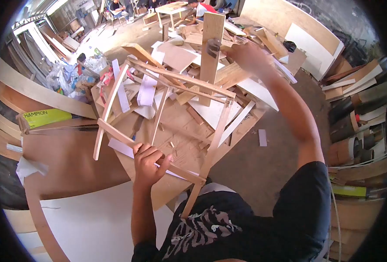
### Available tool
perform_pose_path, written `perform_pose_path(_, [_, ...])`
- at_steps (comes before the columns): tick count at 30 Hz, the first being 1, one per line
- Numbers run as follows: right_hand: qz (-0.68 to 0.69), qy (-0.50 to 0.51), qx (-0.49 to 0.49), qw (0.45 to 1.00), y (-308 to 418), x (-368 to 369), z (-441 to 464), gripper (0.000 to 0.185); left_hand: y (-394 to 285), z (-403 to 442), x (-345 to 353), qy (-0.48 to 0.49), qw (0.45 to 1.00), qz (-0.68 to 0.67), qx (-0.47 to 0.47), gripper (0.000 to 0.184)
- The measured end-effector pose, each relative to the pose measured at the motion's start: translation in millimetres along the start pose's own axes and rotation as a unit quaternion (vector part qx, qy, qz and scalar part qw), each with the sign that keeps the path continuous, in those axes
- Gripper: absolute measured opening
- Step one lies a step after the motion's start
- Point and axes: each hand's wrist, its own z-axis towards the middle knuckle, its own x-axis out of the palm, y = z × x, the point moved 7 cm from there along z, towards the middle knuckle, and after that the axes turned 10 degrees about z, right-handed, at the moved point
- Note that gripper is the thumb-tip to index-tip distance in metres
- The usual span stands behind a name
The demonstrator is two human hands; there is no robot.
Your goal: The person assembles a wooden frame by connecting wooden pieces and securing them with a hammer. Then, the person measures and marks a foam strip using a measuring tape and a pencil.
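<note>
A frame of thin wooden strips (180, 80) stands on the cluttered wooden workbench (160, 192). My left hand (149, 163) is wrapped round its lower front rail, near the middle. Up at the right, my right hand (250, 59) is closed round the handle of a hammer, raised above the bench. The hammer's dark head (213, 47) shows in front of an upright wooden board (209, 70). One leg of the frame reaches down close to my shirt. A chisel-like tool (137, 125) lies on the bench inside the frame.
Wood offcuts (176, 56) are heaped over the far half of the bench. Plastic bags (64, 78) lie at the left, near a yellow-green box (47, 118). A white panel (97, 222) is at lower left. Stacked boards line the right wall. Several people are in the background.
</note>
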Motion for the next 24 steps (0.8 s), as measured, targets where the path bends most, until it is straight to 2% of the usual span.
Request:
perform_pose_path(1, [0.024, -0.003, 0.032, 0.999, -6.3, 1.1, -1.9, 0.060, -1.0, 3.1, 0.6, -0.001, 1.000, 0.002, 0.004, 0.034])
perform_pose_path(5, [0.068, -0.002, 0.022, 0.997, -16.6, 19.0, -22.2, 0.059, 7.1, 8.8, -3.6, -0.025, 0.999, 0.038, -0.020, 0.031])
perform_pose_path(7, [0.075, 0.042, 0.082, 0.993, -22.4, 28.3, -34.4, 0.058, 13.3, 16.7, -7.3, -0.048, 0.997, 0.057, -0.031, 0.030])
perform_pose_path(10, [0.115, -0.014, 0.013, 0.993, -57.3, 76.5, -33.6, 0.057, 27.8, 15.7, -14.5, -0.039, 0.990, 0.086, -0.105, 0.026])
perform_pose_path(11, [0.137, -0.034, -0.015, 0.990, -63.5, 87.3, -38.8, 0.057, 31.4, 12.3, -19.9, -0.081, 0.984, 0.091, -0.132, 0.026])
perform_pose_path(12, [0.141, -0.033, -0.018, 0.989, -67.5, 93.9, -40.3, 0.057, 37.5, 11.2, -24.7, -0.128, 0.975, 0.096, -0.154, 0.029])
perform_pose_path(14, [0.200, 0.027, 0.053, 0.978, -77.9, 118.4, -46.4, 0.057, 51.2, -5.9, -3.0, -0.115, 0.972, 0.081, -0.189, 0.031])
perform_pose_path(15, [0.239, 0.037, 0.098, 0.965, -59.2, 89.1, -63.6, 0.059, 63.6, -16.9, 6.0, -0.196, 0.937, -0.084, -0.276, 0.043])
perform_pose_path(16, [0.243, 0.037, 0.093, 0.965, -56.2, 94.0, -67.8, 0.059, 70.8, -28.4, 19.2, -0.270, 0.862, -0.248, -0.351, 0.061])
perform_pose_path(17, [0.265, 0.048, 0.088, 0.959, -56.8, 100.8, -69.0, 0.060, 65.9, -32.9, 36.9, -0.279, 0.787, -0.384, -0.395, 0.088])
perform_pose_path(18, [0.285, 0.057, 0.079, 0.953, -60.1, 106.0, -64.4, 0.060, 59.4, -32.0, 41.3, -0.286, 0.786, -0.378, -0.396, 0.088])
perform_pose_path(19, [0.330, 0.027, 0.035, 0.943, -57.6, 103.7, -64.1, 0.060, 46.0, -26.3, 55.2, -0.234, 0.720, -0.554, -0.347, 0.089])
perform_pose_path(20, [0.337, 0.032, 0.033, 0.940, -62.1, 116.9, -64.3, 0.060, 26.8, -21.6, 65.5, -0.172, 0.625, -0.707, -0.283, 0.090])
perform_pose_path(22, [0.385, 0.072, 0.060, 0.918, -73.5, 147.2, -56.2, 0.058, 18.5, -27.1, 73.4, -0.168, 0.635, -0.711, -0.251, 0.082])
perform_pose_path(24, [0.413, 0.078, 0.030, 0.907, -77.8, 154.2, -51.2, 0.056, 19.7, -33.8, 71.6, -0.252, 0.608, -0.740, -0.135, 0.076])
